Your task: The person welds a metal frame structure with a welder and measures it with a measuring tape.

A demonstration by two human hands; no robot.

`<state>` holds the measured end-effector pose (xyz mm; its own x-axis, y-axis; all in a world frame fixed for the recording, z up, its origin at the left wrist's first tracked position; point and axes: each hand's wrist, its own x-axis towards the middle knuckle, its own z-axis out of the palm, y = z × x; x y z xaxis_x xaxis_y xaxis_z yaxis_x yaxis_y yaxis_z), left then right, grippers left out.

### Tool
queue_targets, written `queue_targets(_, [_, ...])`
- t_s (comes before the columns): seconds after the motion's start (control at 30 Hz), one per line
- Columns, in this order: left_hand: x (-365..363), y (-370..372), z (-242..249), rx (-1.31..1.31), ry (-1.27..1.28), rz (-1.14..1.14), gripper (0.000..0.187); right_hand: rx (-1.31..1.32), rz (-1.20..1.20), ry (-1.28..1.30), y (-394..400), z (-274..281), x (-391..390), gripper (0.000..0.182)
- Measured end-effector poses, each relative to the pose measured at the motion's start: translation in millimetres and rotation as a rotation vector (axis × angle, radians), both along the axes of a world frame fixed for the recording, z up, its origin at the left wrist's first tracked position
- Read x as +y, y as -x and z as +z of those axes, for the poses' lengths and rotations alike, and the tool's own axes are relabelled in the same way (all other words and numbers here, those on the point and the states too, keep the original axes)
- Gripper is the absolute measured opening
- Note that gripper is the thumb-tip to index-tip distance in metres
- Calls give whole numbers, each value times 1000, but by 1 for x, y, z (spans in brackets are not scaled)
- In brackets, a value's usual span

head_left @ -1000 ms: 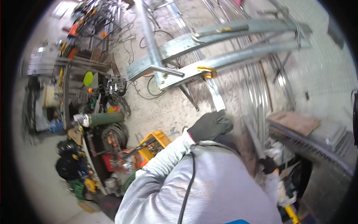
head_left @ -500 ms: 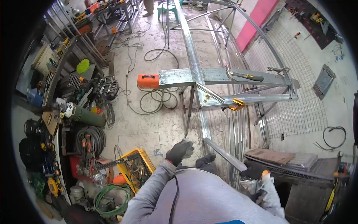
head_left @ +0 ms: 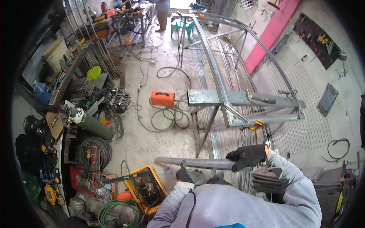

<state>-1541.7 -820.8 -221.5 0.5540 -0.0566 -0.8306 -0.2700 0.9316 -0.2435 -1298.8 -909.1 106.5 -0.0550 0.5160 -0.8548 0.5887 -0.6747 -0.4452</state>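
My gloved right hand (head_left: 249, 155) is closed around one end of a grey metal tube (head_left: 205, 163), which lies crosswise in front of my body and points left. Below the tube's left half, my left hand (head_left: 189, 175), also gloved, is open with the palm turned up and the thumb raised against the bar's edge. Past the tube stands a metal frame (head_left: 211, 60) of joined bars. A wide steel beam (head_left: 203, 98) runs across it, with a hammer (head_left: 262, 100) on top. An orange clamp (head_left: 256, 124) grips the frame's near bar.
An orange machine (head_left: 162, 98) sits on the floor beside coiled cable (head_left: 167, 118). On my left are a yellow toolbox (head_left: 161, 186), a green gas cylinder (head_left: 93, 125) and a cluttered bench. Wire mesh (head_left: 300, 114) leans at the right. A person (head_left: 162, 15) stands far back.
My right hand has brought the tube up and leftward, from slanting down at my right to lying across my front. My left hand has opened and moved beneath it. The view has shifted.
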Motion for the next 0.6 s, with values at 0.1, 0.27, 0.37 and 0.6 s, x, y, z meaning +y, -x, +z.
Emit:
queue_targets(0.1, [12,0,-36,-386,-733,200,78,96,39,-56,21,9,39,83])
queue_targets(0.27, [118,28,-11,-810,55,851,17,128,195,-493,39,-9,69,83])
queue_targets(0.37, [175,36,45,-620,-508,753,18,-53,298,-618,44,0,87,82])
queue_targets(0.6, [290,47,222,-98,-1560,509,23,-614,187,-1213,29,-85,109,71])
